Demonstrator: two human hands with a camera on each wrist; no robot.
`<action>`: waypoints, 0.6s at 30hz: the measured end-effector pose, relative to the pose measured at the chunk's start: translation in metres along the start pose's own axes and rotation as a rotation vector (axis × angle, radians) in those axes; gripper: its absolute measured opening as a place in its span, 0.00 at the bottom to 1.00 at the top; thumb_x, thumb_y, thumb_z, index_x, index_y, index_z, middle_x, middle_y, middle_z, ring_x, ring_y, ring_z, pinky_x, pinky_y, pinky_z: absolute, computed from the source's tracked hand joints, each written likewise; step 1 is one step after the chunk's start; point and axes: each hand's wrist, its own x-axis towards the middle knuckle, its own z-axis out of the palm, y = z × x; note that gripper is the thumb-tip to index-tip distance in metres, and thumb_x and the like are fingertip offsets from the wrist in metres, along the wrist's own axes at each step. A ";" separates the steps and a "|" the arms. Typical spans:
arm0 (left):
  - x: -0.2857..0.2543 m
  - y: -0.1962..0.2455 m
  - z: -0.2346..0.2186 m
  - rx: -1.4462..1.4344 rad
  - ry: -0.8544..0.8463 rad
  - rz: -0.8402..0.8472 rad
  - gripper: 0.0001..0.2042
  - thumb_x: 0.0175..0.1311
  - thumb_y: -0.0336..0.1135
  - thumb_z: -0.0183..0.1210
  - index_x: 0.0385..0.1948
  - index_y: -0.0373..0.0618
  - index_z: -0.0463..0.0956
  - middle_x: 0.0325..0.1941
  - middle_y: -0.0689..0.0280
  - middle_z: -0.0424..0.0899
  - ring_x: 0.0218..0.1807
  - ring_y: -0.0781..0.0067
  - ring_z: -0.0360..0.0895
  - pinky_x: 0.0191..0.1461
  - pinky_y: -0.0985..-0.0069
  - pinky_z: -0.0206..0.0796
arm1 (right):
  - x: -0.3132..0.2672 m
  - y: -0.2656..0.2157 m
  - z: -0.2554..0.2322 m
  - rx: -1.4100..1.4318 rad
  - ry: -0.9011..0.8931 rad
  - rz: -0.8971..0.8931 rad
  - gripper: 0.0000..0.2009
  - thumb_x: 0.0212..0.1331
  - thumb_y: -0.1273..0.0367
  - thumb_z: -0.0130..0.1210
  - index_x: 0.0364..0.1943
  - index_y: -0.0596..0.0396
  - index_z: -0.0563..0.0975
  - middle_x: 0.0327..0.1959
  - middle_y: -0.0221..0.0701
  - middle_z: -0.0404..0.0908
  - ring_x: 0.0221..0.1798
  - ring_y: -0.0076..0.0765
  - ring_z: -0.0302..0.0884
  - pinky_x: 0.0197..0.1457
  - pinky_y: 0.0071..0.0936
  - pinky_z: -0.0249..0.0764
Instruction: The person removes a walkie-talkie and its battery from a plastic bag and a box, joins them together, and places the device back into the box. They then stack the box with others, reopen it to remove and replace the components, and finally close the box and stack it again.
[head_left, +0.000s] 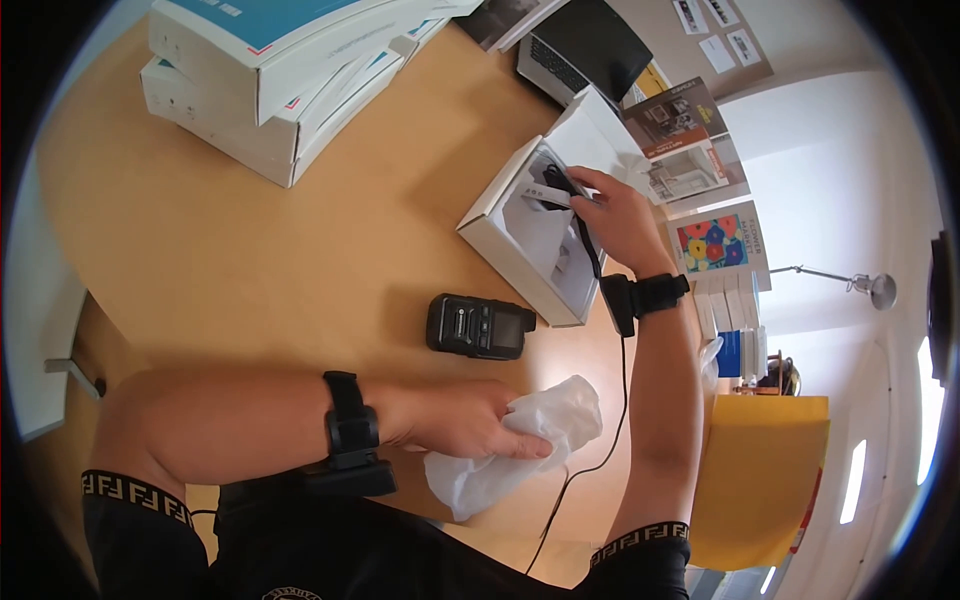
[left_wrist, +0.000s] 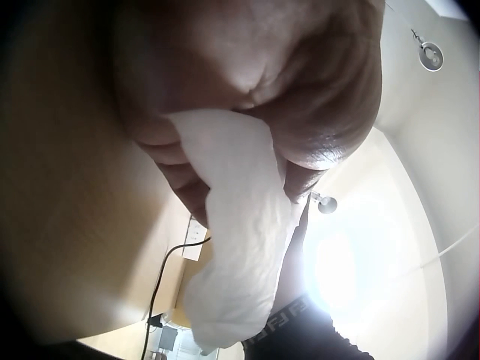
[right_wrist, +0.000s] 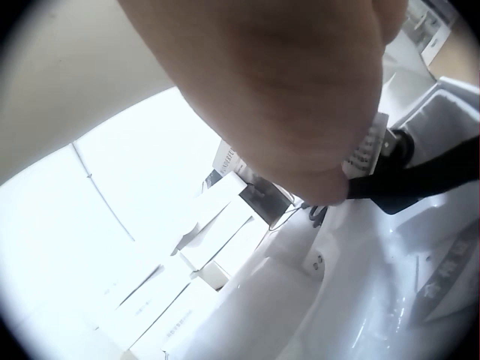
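My left hand (head_left: 465,420) grips a crumpled white translucent bag (head_left: 570,410), which fills the middle of the left wrist view (left_wrist: 240,225) under the palm. At the open white box (head_left: 480,212), my right hand (head_left: 620,225) pinches a black strap (head_left: 588,240) that runs out over the box's side. In the right wrist view the strap (right_wrist: 427,176) meets the fingertips above the white tray. Inside the box lie a white label (head_left: 545,195) and a dark coiled piece near the fingers. A black handheld device (head_left: 480,326) with a small screen lies between the box and my left hand.
White and blue boxes (head_left: 225,85) are stacked at the upper left. Behind the open box are a laptop (head_left: 585,50) and upright books (head_left: 715,245). A thin black cable (head_left: 615,435) runs down between my arms. A yellow panel (head_left: 760,480) stands at the right.
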 end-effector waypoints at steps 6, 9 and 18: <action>-0.001 0.001 -0.001 0.006 -0.008 0.004 0.22 0.69 0.51 0.63 0.52 0.42 0.79 0.47 0.65 0.84 0.49 0.73 0.79 0.54 0.71 0.72 | -0.011 0.006 -0.008 -0.099 0.028 -0.073 0.22 0.56 0.68 0.65 0.58 0.48 0.81 0.50 0.38 0.85 0.50 0.42 0.83 0.57 0.35 0.77; -0.002 0.003 -0.001 0.022 -0.006 -0.017 0.22 0.70 0.49 0.63 0.54 0.41 0.79 0.47 0.63 0.83 0.49 0.70 0.79 0.54 0.68 0.72 | -0.019 -0.003 -0.010 -0.164 -0.004 -0.104 0.23 0.54 0.69 0.66 0.57 0.49 0.81 0.49 0.39 0.85 0.51 0.43 0.83 0.56 0.36 0.77; -0.002 0.000 0.001 0.024 0.011 0.022 0.22 0.69 0.52 0.63 0.53 0.43 0.79 0.47 0.65 0.84 0.49 0.72 0.80 0.53 0.70 0.72 | -0.005 0.006 -0.003 -0.194 0.079 -0.150 0.18 0.56 0.72 0.63 0.52 0.49 0.84 0.47 0.38 0.85 0.46 0.45 0.84 0.52 0.35 0.79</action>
